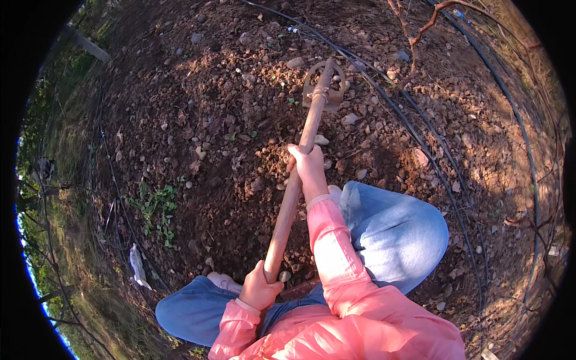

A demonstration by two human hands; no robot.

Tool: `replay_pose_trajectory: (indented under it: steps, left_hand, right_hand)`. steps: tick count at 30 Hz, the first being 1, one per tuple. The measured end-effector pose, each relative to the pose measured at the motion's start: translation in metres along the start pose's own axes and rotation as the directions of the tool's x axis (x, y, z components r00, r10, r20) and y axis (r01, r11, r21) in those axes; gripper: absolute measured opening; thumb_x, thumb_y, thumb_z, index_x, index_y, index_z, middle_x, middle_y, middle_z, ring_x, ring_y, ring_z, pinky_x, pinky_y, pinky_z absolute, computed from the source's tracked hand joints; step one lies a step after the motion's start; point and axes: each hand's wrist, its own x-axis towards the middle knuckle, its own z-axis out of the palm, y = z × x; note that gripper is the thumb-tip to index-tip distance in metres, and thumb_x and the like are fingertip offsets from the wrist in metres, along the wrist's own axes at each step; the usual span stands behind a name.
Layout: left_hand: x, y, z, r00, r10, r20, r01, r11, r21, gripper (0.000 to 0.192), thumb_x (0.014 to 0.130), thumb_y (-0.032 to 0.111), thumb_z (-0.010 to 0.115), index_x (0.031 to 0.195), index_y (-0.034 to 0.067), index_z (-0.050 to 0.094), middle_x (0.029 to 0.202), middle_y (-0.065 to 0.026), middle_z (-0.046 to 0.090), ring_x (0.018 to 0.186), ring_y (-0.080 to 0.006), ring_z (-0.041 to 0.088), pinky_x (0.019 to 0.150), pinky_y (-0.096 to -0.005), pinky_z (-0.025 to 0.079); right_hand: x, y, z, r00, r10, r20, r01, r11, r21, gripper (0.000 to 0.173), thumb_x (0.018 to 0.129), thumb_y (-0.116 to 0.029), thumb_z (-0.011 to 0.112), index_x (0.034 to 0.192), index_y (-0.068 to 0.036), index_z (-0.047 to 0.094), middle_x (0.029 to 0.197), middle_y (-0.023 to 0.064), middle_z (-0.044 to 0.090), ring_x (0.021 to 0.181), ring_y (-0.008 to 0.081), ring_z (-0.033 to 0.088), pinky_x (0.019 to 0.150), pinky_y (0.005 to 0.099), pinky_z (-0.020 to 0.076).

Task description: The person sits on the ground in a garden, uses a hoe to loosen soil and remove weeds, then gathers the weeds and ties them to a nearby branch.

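Observation:
A long wooden handle runs up and to the right from between my knees, and both hands are closed around it. My left hand grips its lower part, close to my left knee. Farther up, my right hand is wrapped around the middle of the handle. At the far end a metal hoe head, with an arched open frame, sits over the stony brown soil. A wire-like binding circles the handle near the head. Whether the blade touches the ground I cannot tell.
Black irrigation hoses cross the soil on the right. A bare woody vine stands at the upper right. Green weeds grow at the left, above a white plastic scrap. Stones lie scattered around; grass edges the far left.

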Motion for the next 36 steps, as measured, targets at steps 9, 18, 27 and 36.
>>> replay_pose_trajectory:
  steps: [9, 18, 27, 36]
  left_hand:
    - [0.177, 0.124, 0.046, 0.968, 0.136, 0.209, -0.114, 0.987, -0.113, 0.038, 0.074, 0.006, 0.066, 0.104, -0.006, 0.047, 0.075, -0.0181, 0.06, 0.054, -0.0285, 0.062, 0.046, -0.0398, 0.048]
    - [0.121, 0.059, 0.053, 0.994, 0.094, 0.05, -0.096, 0.994, 0.045, 0.037, 0.071, 0.005, 0.067, 0.101, -0.006, 0.047, 0.072, -0.0178, 0.06, 0.055, -0.03, 0.064, 0.046, -0.0404, 0.048]
    - [0.027, -0.045, 0.042, 0.99, 0.128, -0.057, -0.11, 0.963, 0.247, 0.034, 0.068, 0.009, 0.069, 0.095, -0.003, 0.052, 0.08, -0.0226, 0.064, 0.063, -0.0333, 0.066, 0.054, -0.0423, 0.05]
    - [-0.003, -0.06, 0.02, 0.984, 0.173, -0.049, -0.159, 0.962, 0.222, 0.037, 0.065, 0.005, 0.072, 0.096, 0.001, 0.051, 0.069, -0.011, 0.058, 0.051, -0.0214, 0.059, 0.047, -0.0357, 0.047]
  right_hand:
    - [0.068, -0.026, -0.036, 0.967, -0.109, -0.232, 0.066, 0.98, -0.188, 0.04, 0.081, -0.011, 0.067, 0.103, 0.004, 0.037, 0.069, 0.011, 0.056, 0.046, 0.0194, 0.055, 0.042, 0.0344, 0.0469]
    - [0.039, -0.018, -0.036, 0.923, -0.086, -0.376, -0.261, 0.579, -0.772, 0.056, 0.083, -0.018, 0.059, 0.129, 0.002, 0.034, 0.106, 0.0233, 0.066, 0.096, 0.0362, 0.067, 0.082, 0.0458, 0.0529]
    - [0.03, 0.026, -0.035, 0.912, -0.064, -0.405, -0.248, 0.702, -0.668, 0.059, 0.081, -0.015, 0.065, 0.129, 0.001, 0.035, 0.098, 0.0208, 0.066, 0.08, 0.0355, 0.068, 0.075, 0.0433, 0.056]
    - [0.016, 0.034, -0.039, 0.97, 0.167, -0.175, -0.17, 0.985, -0.002, 0.022, 0.084, -0.013, 0.067, 0.09, -0.002, 0.049, 0.063, 0.0055, 0.051, 0.043, 0.0175, 0.052, 0.038, 0.0336, 0.0443]
